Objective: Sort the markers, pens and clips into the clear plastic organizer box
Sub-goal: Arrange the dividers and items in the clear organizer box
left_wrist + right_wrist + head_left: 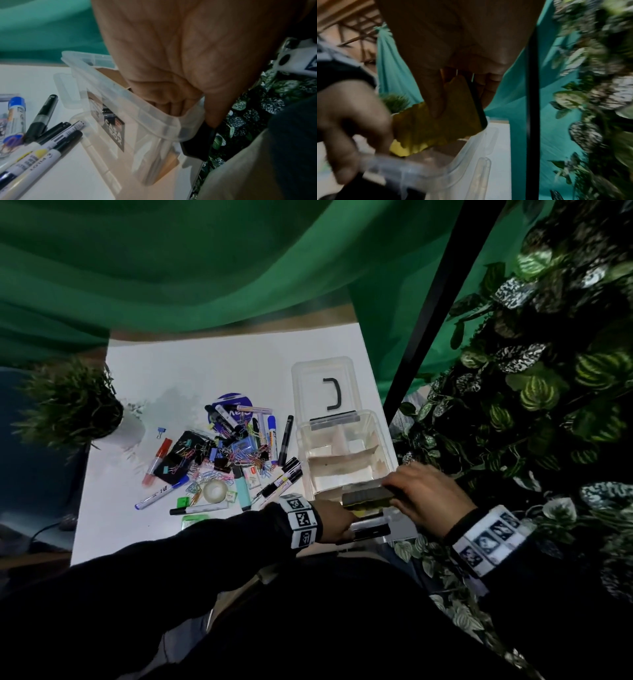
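The clear organizer box (pixel 385 440) stands at the table's right edge, its lid (pixel 308 378) folded open behind it. My right hand (pixel 424 494) holds a dark block with a yellow underside (pixel 368 496) over the box's near end; in the right wrist view the thumb presses on the block's yellow face (pixel 428 128). My left hand (pixel 334 520) grips the box's near left corner, fingers curled inside the rim (pixel 137 121). Two black-and-white markers (pixel 371 527) show just right of that hand. A pile of markers, pens and clips (pixel 233 446) lies left of the box.
A potted plant (pixel 85 405) stands at the table's left edge and a tape roll (pixel 215 491) sits in the pile's near side. Leafy foliage (pixel 531 405) and a black pole (pixel 428 320) crowd the right of the box. Green cloth (pixel 205 268) hangs behind.
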Demonstrator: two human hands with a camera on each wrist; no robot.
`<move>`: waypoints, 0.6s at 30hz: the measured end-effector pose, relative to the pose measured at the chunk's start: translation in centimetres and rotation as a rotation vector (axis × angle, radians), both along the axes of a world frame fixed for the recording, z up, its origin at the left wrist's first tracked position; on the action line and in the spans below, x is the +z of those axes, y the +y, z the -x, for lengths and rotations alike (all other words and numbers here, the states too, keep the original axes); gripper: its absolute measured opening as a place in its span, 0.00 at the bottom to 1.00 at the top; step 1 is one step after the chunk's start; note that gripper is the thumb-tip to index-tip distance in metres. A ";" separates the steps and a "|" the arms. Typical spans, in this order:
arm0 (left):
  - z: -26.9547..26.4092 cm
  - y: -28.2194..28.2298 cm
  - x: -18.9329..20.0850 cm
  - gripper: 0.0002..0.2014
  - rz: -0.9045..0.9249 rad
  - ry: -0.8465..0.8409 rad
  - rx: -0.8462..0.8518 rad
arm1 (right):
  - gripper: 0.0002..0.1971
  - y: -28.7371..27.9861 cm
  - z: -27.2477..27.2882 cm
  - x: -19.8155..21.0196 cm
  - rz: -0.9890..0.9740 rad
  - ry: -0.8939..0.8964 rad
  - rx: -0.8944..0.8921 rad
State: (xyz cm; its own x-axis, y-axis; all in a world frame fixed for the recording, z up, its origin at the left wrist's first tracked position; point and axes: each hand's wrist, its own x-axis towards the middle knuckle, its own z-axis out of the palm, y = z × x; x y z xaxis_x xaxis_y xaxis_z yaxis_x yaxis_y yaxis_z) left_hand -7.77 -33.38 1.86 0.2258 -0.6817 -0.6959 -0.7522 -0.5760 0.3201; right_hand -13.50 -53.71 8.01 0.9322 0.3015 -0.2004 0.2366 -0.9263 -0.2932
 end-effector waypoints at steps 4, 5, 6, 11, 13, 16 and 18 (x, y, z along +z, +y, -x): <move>0.2 0.7 -0.2 0.19 0.078 0.008 0.037 | 0.17 4.1 -1.4 -1.5 0.233 0.027 0.027; 0.3 0.8 0.0 0.20 0.090 0.000 0.042 | 0.17 4.9 -1.8 -1.7 0.257 0.028 0.043; 0.3 0.9 0.2 0.20 0.096 0.005 0.055 | 0.16 5.8 -2.1 -1.9 0.280 0.007 0.063; 0.7 1.3 0.6 0.17 0.132 0.000 0.105 | 0.15 8.6 -2.7 -4.3 0.292 0.216 0.126; 0.7 1.7 0.6 0.17 0.141 0.006 0.114 | 0.15 8.6 -3.2 -5.3 0.292 0.291 0.174; 0.8 2.5 0.4 0.20 0.186 0.008 0.119 | 0.13 8.3 -3.8 -6.5 0.309 0.356 0.199; 0.7 2.7 0.3 0.21 0.205 0.004 0.125 | 0.11 8.3 -4.0 -7.1 0.312 0.381 0.173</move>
